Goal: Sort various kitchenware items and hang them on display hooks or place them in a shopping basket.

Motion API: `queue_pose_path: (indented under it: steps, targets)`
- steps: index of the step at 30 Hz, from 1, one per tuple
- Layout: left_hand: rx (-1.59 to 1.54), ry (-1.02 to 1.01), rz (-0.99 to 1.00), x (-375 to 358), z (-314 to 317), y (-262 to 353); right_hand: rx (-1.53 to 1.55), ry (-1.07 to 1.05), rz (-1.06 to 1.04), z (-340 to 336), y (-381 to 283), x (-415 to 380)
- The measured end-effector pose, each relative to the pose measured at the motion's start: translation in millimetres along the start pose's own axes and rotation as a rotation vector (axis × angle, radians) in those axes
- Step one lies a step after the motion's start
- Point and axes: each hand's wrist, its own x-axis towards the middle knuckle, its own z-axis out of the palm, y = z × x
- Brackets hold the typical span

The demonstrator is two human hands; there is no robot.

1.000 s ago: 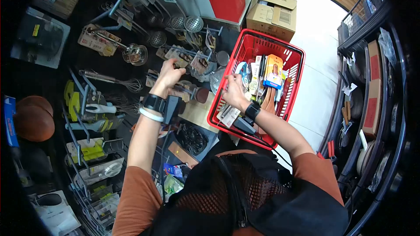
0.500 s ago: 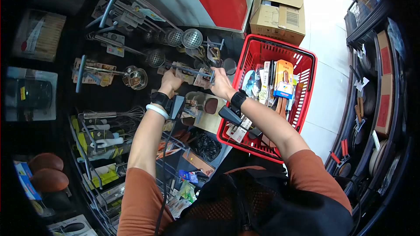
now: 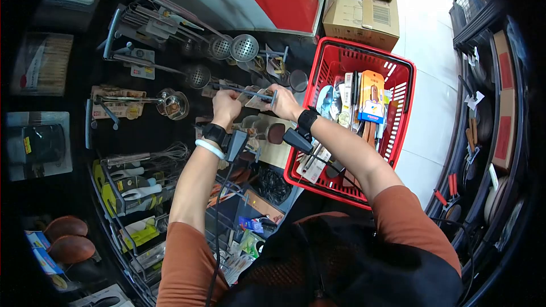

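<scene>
Both hands are at a metal display hook [image 3: 250, 92] hung with small carded packages [image 3: 259, 100]. My left hand [image 3: 226, 108] is closed beside the hook, its fingers curled at the cards; what lies inside them is hidden. At the hook's outer end, the fingers of my right hand [image 3: 284, 102] pinch a carded package, whose item I cannot make out. Just behind the hands hang a perforated skimmer [image 3: 198, 77] and other metal ladles.
A red shopping basket [image 3: 406, 113] with packaged utensils stands to the right, an orange-carded package [image 3: 371, 96] on top. Behind it is a cardboard box [image 3: 364, 14]. Whisks [image 3: 170, 153] and wooden bowls [image 3: 71, 247] are on the left; shelves with pans line the far right.
The view has shifted slightly. My left hand has curled more tightly near the cards, and my right fingers have moved further in over the hook's end, onto a card.
</scene>
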Motion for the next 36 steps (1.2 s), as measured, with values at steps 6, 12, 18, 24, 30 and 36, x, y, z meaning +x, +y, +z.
queue_pose_path:
  steps: [6, 12, 18, 24, 30, 36]
  targets:
    - [-0.092, -0.189, -0.051, -10.8, 8.2, 18.8, -0.023, 0.129, -0.148, -4.5, -2.5, -3.1]
    - [-0.353, -0.404, -0.143, -29.7, -9.4, 41.4, 0.075, -0.147, 0.152, -23.2, -9.4, -1.2]
    - [-0.302, -0.484, -0.087, -54.0, -21.6, 66.2, 0.144, -0.084, 0.049, -26.2, -5.5, -8.8]
    - [-0.253, -0.634, 0.083, -76.5, -15.1, 60.9, 0.366, -0.013, 0.045, -31.8, 0.9, -58.7]
    - [0.041, -0.415, 0.364, -111.5, -49.6, 79.8, 0.558, 0.096, 0.224, -84.7, -36.1, -109.2]
    - [-0.038, -0.447, 0.613, -149.7, -49.7, 103.9, 0.749, 0.099, -0.008, -193.5, -127.9, -136.8]
